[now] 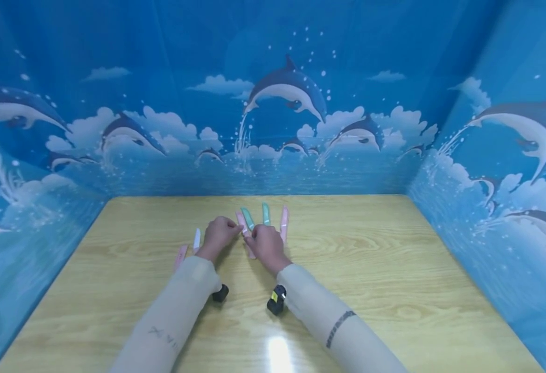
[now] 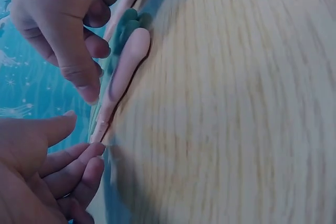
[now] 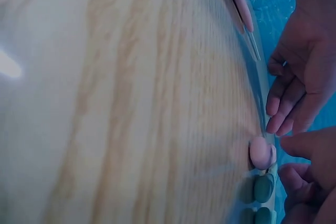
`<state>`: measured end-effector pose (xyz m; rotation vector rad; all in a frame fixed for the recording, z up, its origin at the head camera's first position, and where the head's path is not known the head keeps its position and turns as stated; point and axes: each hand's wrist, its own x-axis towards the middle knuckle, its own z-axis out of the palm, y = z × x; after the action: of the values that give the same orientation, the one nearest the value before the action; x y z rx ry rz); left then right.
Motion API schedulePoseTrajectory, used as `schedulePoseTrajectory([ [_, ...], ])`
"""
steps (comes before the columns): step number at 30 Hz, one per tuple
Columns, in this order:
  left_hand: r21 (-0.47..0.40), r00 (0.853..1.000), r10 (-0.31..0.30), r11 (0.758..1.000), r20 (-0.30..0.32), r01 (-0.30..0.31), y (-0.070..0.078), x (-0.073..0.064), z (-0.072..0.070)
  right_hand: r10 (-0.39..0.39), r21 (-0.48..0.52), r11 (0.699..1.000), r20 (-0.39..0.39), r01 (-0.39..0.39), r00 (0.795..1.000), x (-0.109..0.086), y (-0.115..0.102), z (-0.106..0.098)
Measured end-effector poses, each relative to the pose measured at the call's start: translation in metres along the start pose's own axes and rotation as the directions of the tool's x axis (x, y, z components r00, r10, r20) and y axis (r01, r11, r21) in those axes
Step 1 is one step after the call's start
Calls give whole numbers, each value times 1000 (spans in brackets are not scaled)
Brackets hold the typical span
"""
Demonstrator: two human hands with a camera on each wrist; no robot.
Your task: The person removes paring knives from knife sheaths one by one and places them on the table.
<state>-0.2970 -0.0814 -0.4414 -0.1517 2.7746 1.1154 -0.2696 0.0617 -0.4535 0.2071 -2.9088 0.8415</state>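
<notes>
The right hand's fingers bend loosely beside the pink knife, which lies between both hands; the left hand's fingers, thumb apart, reach its side; beyond the right fingertips lie two green knives.

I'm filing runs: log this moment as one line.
left hand: fingertips at pink tool | right hand: beside it, grip unclear | white tool: on table, left of left hand

Left sleeve: pale cream; faint grey marking
Right sleeve: pale cream; dark patterned band running crosswise
Left wrist unit: black, compact
Right wrist unit: black, yellow patch
</notes>
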Motion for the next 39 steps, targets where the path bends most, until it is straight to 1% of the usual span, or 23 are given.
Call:
schedulePoseTrajectory([
  [2, 6, 1000, -6, 1000, -1, 6, 1, 1, 1, 10, -16, 1000, 6, -10, 1000, 1, 1, 1],
  [9, 23, 1000, -25, 999, -7, 25, 4, 2, 3, 36, -25, 999, 42, -35, 998, 2, 1, 4],
  [18, 30, 994, -108, 994, -7, 108, 6, 7, 7, 64, -19, 998, 68, -63, 996, 1, -2, 5],
  [26, 24, 988, -155, 988, -3, 155, 10, 9, 9, 48, -57, 997, 62, -44, 997, 2, -4, 6],
  [32, -23, 988, -156, 987, 8, 156, 9, 9, 8, 37, -62, 998, 60, -34, 998, 1, -6, 7],
  [39, -60, 988, -152, 986, 41, 154, 6, 7, 6, 81, -63, 995, 59, -77, 995, 0, -8, 8],
])
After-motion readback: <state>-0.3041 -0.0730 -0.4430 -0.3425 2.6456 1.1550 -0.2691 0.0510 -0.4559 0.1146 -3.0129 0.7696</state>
